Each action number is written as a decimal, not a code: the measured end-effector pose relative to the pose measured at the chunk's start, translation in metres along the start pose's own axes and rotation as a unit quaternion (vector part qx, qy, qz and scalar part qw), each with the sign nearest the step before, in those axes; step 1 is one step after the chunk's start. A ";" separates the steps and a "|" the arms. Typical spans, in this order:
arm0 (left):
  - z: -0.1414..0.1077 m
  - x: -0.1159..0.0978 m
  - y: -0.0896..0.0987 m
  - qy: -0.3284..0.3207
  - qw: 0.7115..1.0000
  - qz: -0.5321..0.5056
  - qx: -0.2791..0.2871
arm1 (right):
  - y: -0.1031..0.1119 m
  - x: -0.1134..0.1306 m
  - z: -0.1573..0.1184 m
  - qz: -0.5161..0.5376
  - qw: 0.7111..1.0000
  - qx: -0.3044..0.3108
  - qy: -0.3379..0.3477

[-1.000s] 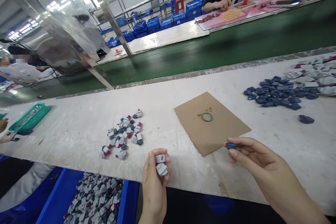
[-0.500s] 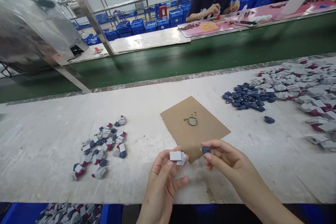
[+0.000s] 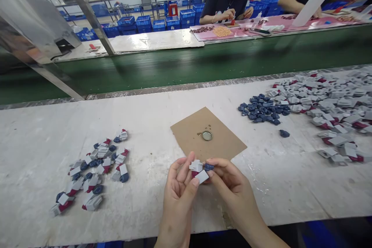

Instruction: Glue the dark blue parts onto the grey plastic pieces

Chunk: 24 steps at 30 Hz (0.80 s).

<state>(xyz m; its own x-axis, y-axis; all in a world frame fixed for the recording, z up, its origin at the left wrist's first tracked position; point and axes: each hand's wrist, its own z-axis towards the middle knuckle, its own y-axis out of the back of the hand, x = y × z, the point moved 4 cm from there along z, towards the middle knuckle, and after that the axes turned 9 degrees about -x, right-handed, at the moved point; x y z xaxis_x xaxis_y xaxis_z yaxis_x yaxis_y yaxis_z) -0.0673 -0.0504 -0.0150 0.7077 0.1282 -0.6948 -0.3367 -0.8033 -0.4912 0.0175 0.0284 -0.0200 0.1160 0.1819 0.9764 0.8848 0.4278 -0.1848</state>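
My left hand [image 3: 181, 190] is closed around a small grey plastic part [image 3: 201, 176] with a dark red piece on it. Between the thumb and forefinger of my right hand [image 3: 229, 184] is a small dark blue plastic part [image 3: 208, 167]. The blue part meets the end of the grey one; whether they are joined I cannot tell. Just beyond my hands lies a brown cardboard square [image 3: 186, 133], bearing a metal bottle cap [image 3: 207, 136] and a few wet-looking spots.
Assembled grey, red and blue pieces [image 3: 100, 153] lie at the left. A pile of blue parts [image 3: 261, 107] and a large heap of grey-and-red parts [image 3: 334, 100] lie right. Across a green strip [image 3: 174, 66], two people work at a pink-topped bench [image 3: 200, 37].
My two hands have come together, bringing the blue part against the grey one. The grey part has turned, showing its red piece. The camera view has shifted slightly.
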 end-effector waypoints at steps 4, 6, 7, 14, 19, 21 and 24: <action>0.000 0.005 -0.002 0.042 0.997 0.055 0.037 | 0.002 0.003 0.002 -0.056 0.997 -0.004 0.049; 0.002 0.006 -0.001 0.035 0.996 0.073 0.024 | 0.002 0.003 0.004 -0.064 0.997 -0.013 0.048; 0.002 0.005 0.000 0.028 0.996 0.080 0.009 | 0.002 0.003 0.005 -0.061 0.997 -0.013 0.040; 0.005 -0.005 0.010 -0.018 0.991 0.101 -0.086 | 0.013 0.010 0.018 -0.075 0.996 -0.049 -0.019; 0.010 -0.007 0.016 -0.043 0.988 0.083 -0.126 | 0.023 0.027 0.050 -0.155 0.987 -0.032 0.036; 0.012 -0.007 0.017 -0.047 0.987 0.082 -0.134 | 0.027 0.032 0.065 -0.175 0.982 -0.045 0.058; 0.013 -0.006 0.015 -0.046 0.988 0.087 -0.121 | 0.026 0.034 0.073 -0.188 0.980 -0.029 0.063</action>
<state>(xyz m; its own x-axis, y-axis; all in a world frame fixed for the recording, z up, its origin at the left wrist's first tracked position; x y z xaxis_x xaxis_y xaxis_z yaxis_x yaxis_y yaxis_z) -0.0846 -0.0558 -0.0248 0.5890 0.0199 -0.8079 -0.2823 -0.9317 -0.2287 0.0117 0.1101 0.0005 -0.1727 -0.0908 0.9808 0.8992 0.3918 0.1947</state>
